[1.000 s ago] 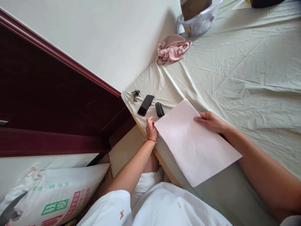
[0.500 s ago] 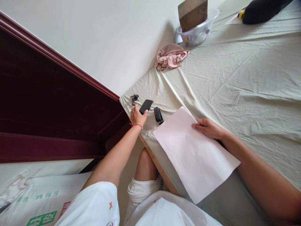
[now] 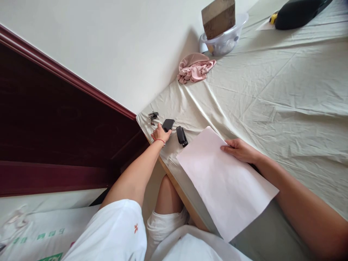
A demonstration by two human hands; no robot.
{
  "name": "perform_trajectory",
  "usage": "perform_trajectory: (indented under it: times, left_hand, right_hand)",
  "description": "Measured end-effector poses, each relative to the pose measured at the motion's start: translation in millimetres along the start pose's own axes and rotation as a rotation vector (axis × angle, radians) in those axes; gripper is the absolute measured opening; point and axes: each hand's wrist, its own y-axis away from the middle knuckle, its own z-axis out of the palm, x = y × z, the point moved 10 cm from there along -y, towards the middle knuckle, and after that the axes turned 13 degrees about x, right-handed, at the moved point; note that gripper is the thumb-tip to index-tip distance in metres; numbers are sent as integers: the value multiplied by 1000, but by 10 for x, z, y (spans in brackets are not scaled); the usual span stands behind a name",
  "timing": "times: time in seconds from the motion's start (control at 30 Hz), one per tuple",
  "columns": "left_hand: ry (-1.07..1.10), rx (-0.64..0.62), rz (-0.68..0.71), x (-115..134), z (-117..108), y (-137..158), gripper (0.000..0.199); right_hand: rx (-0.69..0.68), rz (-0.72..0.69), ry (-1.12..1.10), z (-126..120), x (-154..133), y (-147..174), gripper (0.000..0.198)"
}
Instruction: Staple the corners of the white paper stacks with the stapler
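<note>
My left hand (image 3: pixel 161 135) is at a black smartphone (image 3: pixel 168 124) near the corner of the cloth-covered surface. Its thumb and fingers lie round the near end of the phone and cover part of it. In my right hand (image 3: pixel 240 149) is a white sheet of paper (image 3: pixel 225 185), pinched at its right edge with the thumb on top. Whether it is one sheet or more I cannot tell. Between phone and paper lies a black stapler (image 3: pixel 182 136), close to the paper's upper left edge. Beyond the left hand rests a bunch of keys (image 3: pixel 153 115).
A crumpled pink cloth (image 3: pixel 194 69) lies by the wall. Behind it stands a clear plastic basin (image 3: pixel 225 43) with a cardboard box (image 3: pixel 219 20) in it. A black object (image 3: pixel 299 14) and a yellow item (image 3: pixel 273 19) are at the far right. A dark red panel (image 3: pixel 59 108) borders the left.
My left hand has moved forward over the phone and covers more of its near end. The right hand and the paper stay almost in place. The view has shifted slightly.
</note>
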Motion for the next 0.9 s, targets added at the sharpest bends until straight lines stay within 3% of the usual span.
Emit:
perform_trajectory:
  times: [0.07, 0.27, 0.43, 0.53, 0.6, 0.67, 0.7, 0.8, 0.9]
  left_hand:
    - [22, 8, -8, -8, -3, 12, 77]
    - [205, 66, -103, -208, -119, 181, 105]
    - [527, 154, -185, -519, -295, 756, 65]
    - [773, 21, -225, -566, -267, 1335, 52]
    - [962, -127, -229, -473, -228, 1770, 71]
    - [1400, -429, -360, -260, -109, 2239, 78]
    - [1516, -538, -400, -158, -91, 2433, 76]
    - [1581, -612, -379, 22, -120, 2721, 52]
    - [1471, -646, -365, 113, -65, 2795, 47]
  right_hand:
    - [1, -5, -10, -6, 7, -6, 39]
    - [-18, -22, -57, 1, -13, 1, 35]
    - [-50, 66, -218, 35, -23, 54, 40]
    - [-55, 95, -285, 57, -10, 80, 42]
    - [-48, 100, -318, 68, 9, 85, 43]
    - [-28, 100, -333, 69, 37, 76, 45]
    - [-12, 98, -334, 66, 52, 67, 45]
    - [48, 88, -327, 51, 85, 31, 48]
    - [82, 81, -295, 82, 92, 15, 50]
